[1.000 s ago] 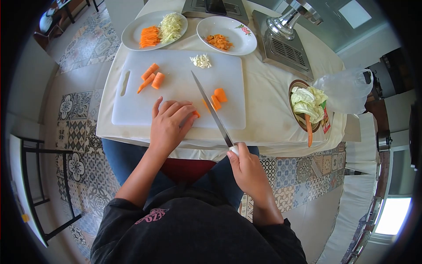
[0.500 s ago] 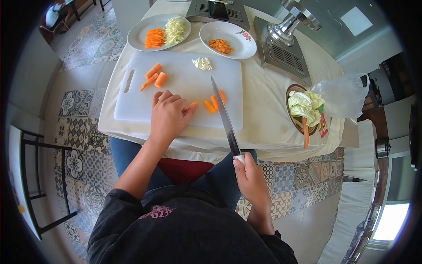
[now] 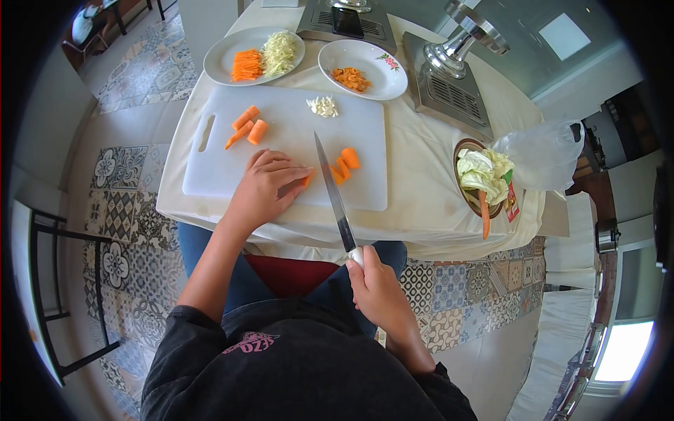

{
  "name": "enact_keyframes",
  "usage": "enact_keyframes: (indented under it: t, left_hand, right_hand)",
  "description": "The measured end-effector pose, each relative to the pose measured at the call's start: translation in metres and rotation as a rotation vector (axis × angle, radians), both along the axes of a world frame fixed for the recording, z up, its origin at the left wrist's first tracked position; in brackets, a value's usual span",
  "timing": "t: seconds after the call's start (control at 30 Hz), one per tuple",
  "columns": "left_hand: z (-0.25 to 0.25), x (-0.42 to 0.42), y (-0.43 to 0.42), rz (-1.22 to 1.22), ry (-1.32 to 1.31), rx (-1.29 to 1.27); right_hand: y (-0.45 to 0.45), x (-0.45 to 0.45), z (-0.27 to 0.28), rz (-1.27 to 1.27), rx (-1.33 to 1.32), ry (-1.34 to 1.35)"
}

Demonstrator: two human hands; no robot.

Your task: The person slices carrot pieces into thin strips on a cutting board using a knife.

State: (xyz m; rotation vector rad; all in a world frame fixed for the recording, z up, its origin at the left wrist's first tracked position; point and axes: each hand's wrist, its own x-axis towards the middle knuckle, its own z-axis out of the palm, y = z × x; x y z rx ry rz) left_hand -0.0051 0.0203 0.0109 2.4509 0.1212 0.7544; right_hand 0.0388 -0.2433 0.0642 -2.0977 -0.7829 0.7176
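Note:
On the white cutting board (image 3: 225, 168), my left hand (image 3: 265, 188) grips a small carrot piece (image 3: 307, 180) under its fingertips. My right hand (image 3: 379, 286) is closed around the white handle of a long knife (image 3: 333, 189). The blade points away from me, just right of the held piece and apart from it. Cut carrot slices (image 3: 342, 170) lie right of the blade. Several thicker carrot pieces (image 3: 258, 132) rest on the board's left half. Chopped white bits (image 3: 323, 107) form a small pile near the far edge.
Beyond the board stand a plate (image 3: 217, 57) of shredded carrot and cabbage and a flowered plate (image 3: 386, 83) with orange bits. Metal stoves (image 3: 449, 95) are behind. At right are a bowl (image 3: 461, 145) with cabbage and carrot, and a plastic bag (image 3: 540, 154). A person (image 3: 84, 27) sits far left.
The knife has swung left, from over the cut slices to beside the held piece. My left fingers have stretched out more over the carrot.

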Motion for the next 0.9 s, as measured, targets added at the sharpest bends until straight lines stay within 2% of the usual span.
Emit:
enact_keyframes:
  t: [0.33, 0.5, 0.9]
  left_hand:
    - [-0.013, 0.005, -0.038, 0.262, -0.146, 0.045]
    - [-0.01, 0.003, -0.039, 0.257, -0.123, 0.073]
    - [-0.014, 0.005, -0.04, 0.299, -0.126, 0.095]
  right_hand:
    - [0.008, 0.011, -0.002, 0.11, -0.01, -0.217]
    - [0.013, 0.014, 0.003, 0.099, -0.114, -0.163]
    - [0.017, 0.02, 0.015, 0.094, -0.092, -0.263]
